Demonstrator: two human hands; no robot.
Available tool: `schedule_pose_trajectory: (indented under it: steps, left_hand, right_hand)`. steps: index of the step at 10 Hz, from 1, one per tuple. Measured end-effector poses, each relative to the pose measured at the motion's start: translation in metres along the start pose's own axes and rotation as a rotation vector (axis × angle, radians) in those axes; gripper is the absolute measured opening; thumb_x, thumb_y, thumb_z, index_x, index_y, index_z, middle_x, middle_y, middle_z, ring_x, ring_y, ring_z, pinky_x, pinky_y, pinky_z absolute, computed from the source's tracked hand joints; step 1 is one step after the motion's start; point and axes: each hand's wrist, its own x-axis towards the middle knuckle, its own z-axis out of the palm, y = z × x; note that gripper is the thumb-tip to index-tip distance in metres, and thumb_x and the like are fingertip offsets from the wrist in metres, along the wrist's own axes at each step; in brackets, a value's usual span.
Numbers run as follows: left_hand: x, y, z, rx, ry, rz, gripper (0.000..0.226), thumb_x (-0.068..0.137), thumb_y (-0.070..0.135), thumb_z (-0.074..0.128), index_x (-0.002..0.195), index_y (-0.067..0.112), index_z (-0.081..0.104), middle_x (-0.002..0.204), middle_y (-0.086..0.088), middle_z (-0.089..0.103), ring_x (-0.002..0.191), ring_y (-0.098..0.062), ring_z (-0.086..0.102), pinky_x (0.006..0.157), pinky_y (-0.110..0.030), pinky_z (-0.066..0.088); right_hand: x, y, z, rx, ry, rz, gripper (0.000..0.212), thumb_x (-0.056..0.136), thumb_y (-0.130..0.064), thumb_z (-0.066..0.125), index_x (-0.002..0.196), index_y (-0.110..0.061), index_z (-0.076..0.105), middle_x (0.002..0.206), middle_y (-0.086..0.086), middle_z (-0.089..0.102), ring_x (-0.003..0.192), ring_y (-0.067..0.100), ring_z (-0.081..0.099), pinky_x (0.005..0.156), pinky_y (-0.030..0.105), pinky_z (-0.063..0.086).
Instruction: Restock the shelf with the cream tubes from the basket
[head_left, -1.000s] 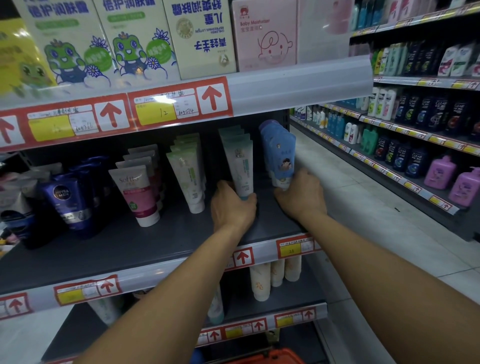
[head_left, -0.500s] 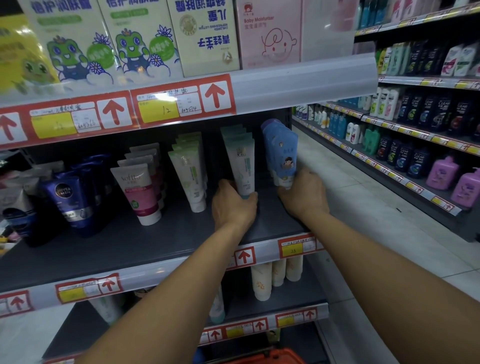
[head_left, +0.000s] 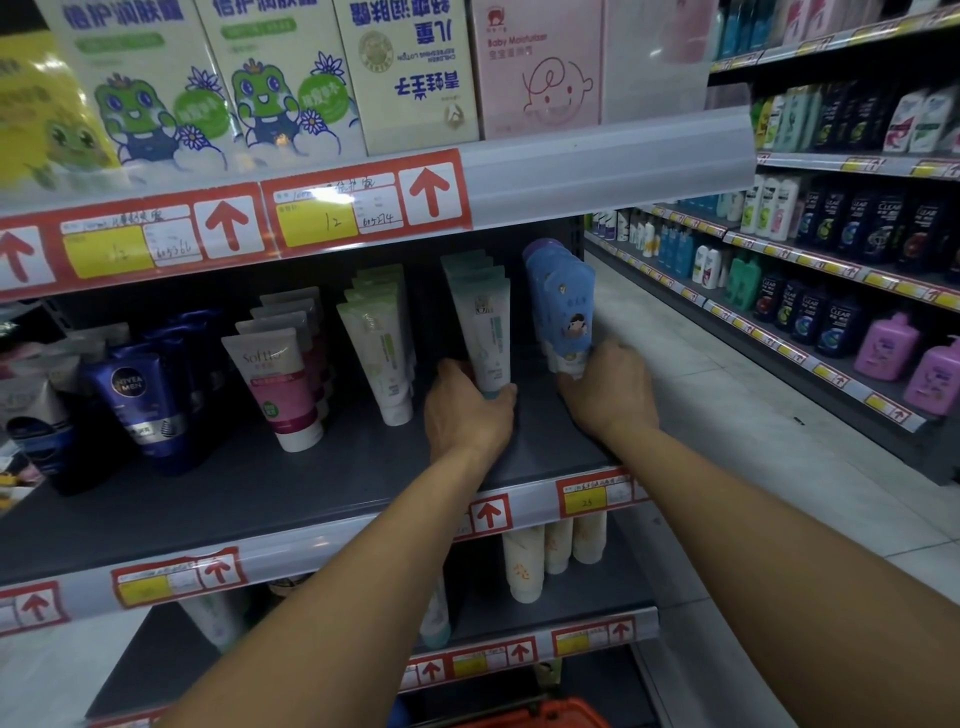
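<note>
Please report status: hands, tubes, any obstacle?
Left hand grips base of front teal-white tube. Right hand holds base of front blue tube. Both rows upright on shelf. Nothing blocking.

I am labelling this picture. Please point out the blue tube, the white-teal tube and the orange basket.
blue tube (head_left: 566, 317): head view, on its front face, near the cartoon figure.
white-teal tube (head_left: 488, 338): head view, on its front, mid-body.
orange basket (head_left: 545, 714): head view, on its rim at the bottom edge.

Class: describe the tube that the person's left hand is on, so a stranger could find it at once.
On the dark grey middle shelf, find the row second from its right end. Its front white tube with a pale teal top stands cap-down, the left hand at its base; the neighbouring tubes are blue.
</note>
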Motion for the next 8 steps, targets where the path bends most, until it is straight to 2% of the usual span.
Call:
schedule_pose_trajectory:
  steps: [3,4,5,7,8]
  left_hand:
    - [0.003,-0.003,0.004,0.015,-0.001,0.002,0.057,0.086,0.038,0.083,0.128,0.012,0.054,0.134,-0.008,0.065,0.121,-0.028,0.064,0.091,-0.035,0.052]
    - [0.003,-0.004,0.004,0.023,-0.014,-0.006,0.059,0.083,0.035,0.086,0.127,0.012,0.053,0.132,-0.009,0.064,0.121,-0.029,0.064,0.091,-0.035,0.053]
    - [0.002,-0.004,0.003,0.013,-0.007,-0.015,0.06,0.081,0.03,0.086,0.127,0.011,0.053,0.13,-0.01,0.064,0.12,-0.029,0.064,0.094,-0.037,0.056]
    - [0.003,-0.005,-0.006,-0.041,-0.101,-0.064,0.059,0.082,0.025,0.086,0.129,0.01,0.053,0.133,-0.011,0.064,0.123,-0.03,0.063,0.098,-0.037,0.056]
    - [-0.005,-0.004,-0.018,-0.011,-0.155,-0.072,0.06,0.085,0.026,0.085,0.133,0.011,0.052,0.132,-0.009,0.063,0.124,-0.029,0.062,0.096,-0.034,0.053]
  right_hand:
    - [0.002,0.001,0.0,0.056,-0.02,0.026,0.059,0.079,-0.039,0.084,0.124,-0.008,0.059,0.118,0.014,0.066,0.102,0.029,0.067,0.071,0.032,0.054]
    - [-0.001,-0.002,-0.005,0.072,-0.021,0.052,0.074,0.075,-0.037,0.088,0.128,-0.005,0.048,0.126,0.017,0.056,0.11,0.033,0.061,0.08,0.037,0.054]
    - [-0.002,-0.005,-0.011,0.06,-0.034,0.069,0.081,0.074,-0.036,0.089,0.131,-0.004,0.041,0.131,0.02,0.05,0.117,0.036,0.057,0.081,0.035,0.046]
    - [-0.006,-0.011,-0.022,0.095,-0.125,0.129,0.078,0.08,-0.034,0.082,0.136,0.0,0.038,0.134,0.023,0.052,0.12,0.039,0.056,0.087,0.039,0.049]
    - [-0.017,-0.016,-0.033,0.086,-0.156,0.145,0.069,0.085,-0.033,0.077,0.135,-0.001,0.042,0.132,0.021,0.056,0.118,0.037,0.059,0.082,0.036,0.049]
